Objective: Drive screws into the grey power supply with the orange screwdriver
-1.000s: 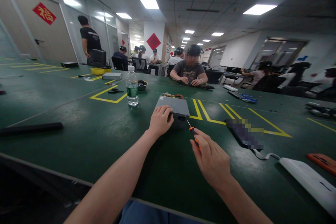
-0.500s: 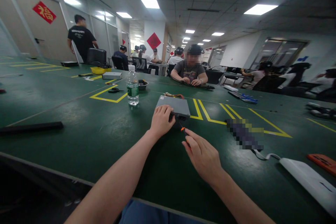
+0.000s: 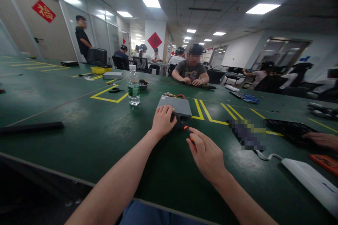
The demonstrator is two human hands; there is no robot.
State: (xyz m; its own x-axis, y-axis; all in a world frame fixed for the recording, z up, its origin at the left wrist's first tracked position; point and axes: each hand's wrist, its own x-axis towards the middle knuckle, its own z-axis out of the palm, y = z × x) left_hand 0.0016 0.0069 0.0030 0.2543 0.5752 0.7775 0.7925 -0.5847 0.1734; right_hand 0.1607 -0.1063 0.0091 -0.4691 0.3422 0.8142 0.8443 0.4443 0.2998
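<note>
A long office is being lit by white ceiling panels (image 3: 151, 2) above a broad green worktop (image 3: 87, 140) marked with yellow tape (image 3: 219, 122). Its near edge is being crossed by both forearms (image 3: 126, 168), and open green surface is being shown between that edge and the hands. Room leftward is being bordered by a long black bar (image 3: 31, 128) and a clear plastic bottle (image 3: 133, 81); rightward, by a flat white plastic slab (image 3: 311, 182) and a black lattice panel (image 3: 287, 129), which is being touched by another person's hand (image 3: 323, 140). The gold character 福 is being displayed on a red diamond sign (image 3: 43, 11); the bottle's green label (image 3: 133, 91) is being seen too small to read. On the worktop, a flat grey metal box (image 3: 179, 105) is being held at its near left corner by the left hand (image 3: 163, 119), fingers laid over the top. The right hand (image 3: 207, 151) is being kept in a narrow grip around a black-and-orange screwdriver (image 3: 188, 132). Its tip is being pointed at the box's near face; whether contact is being made cannot be told.
</note>
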